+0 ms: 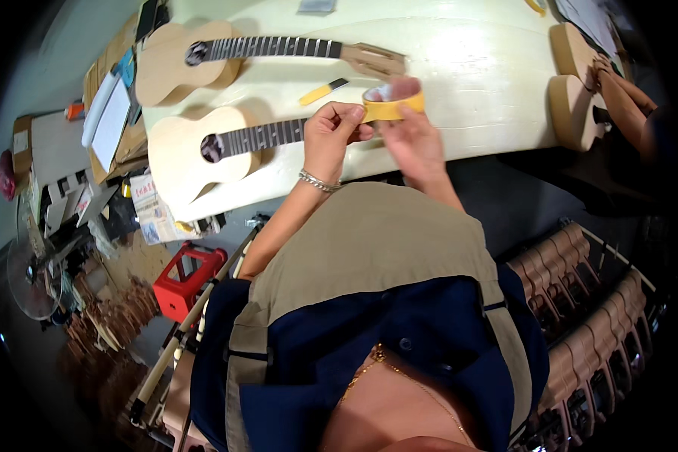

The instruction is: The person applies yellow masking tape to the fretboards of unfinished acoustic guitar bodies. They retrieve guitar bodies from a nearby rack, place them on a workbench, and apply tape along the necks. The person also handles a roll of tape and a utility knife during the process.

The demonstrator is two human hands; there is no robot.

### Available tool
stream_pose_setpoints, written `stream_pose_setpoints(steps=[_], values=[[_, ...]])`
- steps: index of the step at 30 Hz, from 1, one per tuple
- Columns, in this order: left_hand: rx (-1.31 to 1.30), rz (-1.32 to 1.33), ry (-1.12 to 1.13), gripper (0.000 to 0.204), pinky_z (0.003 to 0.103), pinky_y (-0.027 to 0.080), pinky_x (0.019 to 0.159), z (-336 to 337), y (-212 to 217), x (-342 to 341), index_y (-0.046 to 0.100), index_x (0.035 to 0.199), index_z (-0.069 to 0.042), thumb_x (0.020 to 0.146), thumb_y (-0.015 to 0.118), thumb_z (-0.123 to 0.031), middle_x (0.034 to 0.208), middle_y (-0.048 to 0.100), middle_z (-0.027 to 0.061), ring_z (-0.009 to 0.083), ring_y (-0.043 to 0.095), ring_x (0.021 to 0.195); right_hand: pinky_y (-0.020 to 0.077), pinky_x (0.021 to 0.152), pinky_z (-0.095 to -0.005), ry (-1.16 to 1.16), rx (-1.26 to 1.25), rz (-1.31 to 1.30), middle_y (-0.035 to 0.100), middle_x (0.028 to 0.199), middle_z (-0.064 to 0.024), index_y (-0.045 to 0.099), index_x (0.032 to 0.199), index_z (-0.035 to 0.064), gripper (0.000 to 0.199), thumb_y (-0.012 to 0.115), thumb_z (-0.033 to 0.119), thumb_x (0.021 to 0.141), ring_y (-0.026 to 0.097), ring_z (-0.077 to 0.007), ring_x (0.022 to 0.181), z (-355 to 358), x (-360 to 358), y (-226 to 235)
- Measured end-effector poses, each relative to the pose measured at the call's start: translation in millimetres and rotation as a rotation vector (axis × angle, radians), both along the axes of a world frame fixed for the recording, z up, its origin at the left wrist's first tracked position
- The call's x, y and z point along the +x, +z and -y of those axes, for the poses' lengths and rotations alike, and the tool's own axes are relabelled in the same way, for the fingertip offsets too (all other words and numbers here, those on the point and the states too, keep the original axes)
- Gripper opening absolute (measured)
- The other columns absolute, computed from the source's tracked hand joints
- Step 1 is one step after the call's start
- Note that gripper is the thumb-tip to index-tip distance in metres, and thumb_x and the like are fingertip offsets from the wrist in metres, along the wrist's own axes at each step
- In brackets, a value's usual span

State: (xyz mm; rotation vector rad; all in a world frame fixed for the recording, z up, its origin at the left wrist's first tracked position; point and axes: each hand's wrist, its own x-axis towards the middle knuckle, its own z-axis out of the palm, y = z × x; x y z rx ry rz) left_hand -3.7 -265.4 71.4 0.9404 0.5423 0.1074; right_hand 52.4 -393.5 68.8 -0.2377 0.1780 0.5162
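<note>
Head view: at twelve o'clock both hands work a yellow tape roll [390,107] above the table [467,90]; left hand [330,135] fingers pinch its end, right hand [413,142] clamps the roll. A crooked pull could tear the strip.

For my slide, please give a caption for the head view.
Both hands hold a yellow tape roll above an unfinished ukulele.

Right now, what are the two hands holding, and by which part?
A roll of yellow tape: the right hand grips the roll from below, the left hand pinches its loose end.
</note>
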Motion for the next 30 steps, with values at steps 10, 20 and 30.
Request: stream_pose_setpoints(steps=[10,20,30], values=[[1.211,-0.36,0.104,0.012,0.018,0.043,0.055,-195,-36,-97,0.068,0.088,-0.002,0.08,0.069,-0.011,0.071,0.062,-0.0015,0.0047,0.05,0.06,0.027,0.105,-0.0377,-0.174,-1.824,1.187,0.045,0.129,-0.0271,0.022,0.139,-0.0045,0.067,0.058,0.016,0.087,0.045,-0.03,0.122,52,-3,-41],[1.031,-0.451,0.087,0.055,0.016,0.04,0.055,-203,-37,-94,0.046,0.127,-0.002,0.078,0.071,-0.011,0.072,0.062,0.0012,0.0026,0.047,0.059,0.0461,0.084,-0.0282,-0.025,-1.737,0.679,0.062,0.101,-0.018,-0.001,0.141,-0.0072,0.093,0.066,0.017,0.082,0.061,-0.0201,0.099,22,-3,-44],[1.696,-0.392,0.154,0.065,0.043,0.039,0.093,-178,-44,-98,0.044,0.13,-0.006,0.072,0.073,-0.014,0.11,0.061,0.0066,0.0223,0.056,0.099,0.0466,0.076,-0.0304,-0.115,-1.84,0.694,0.062,0.088,-0.0155,0.019,0.134,-0.015,0.085,0.07,0.024,0.078,0.059,-0.0233,0.076,24,-1,-58]])
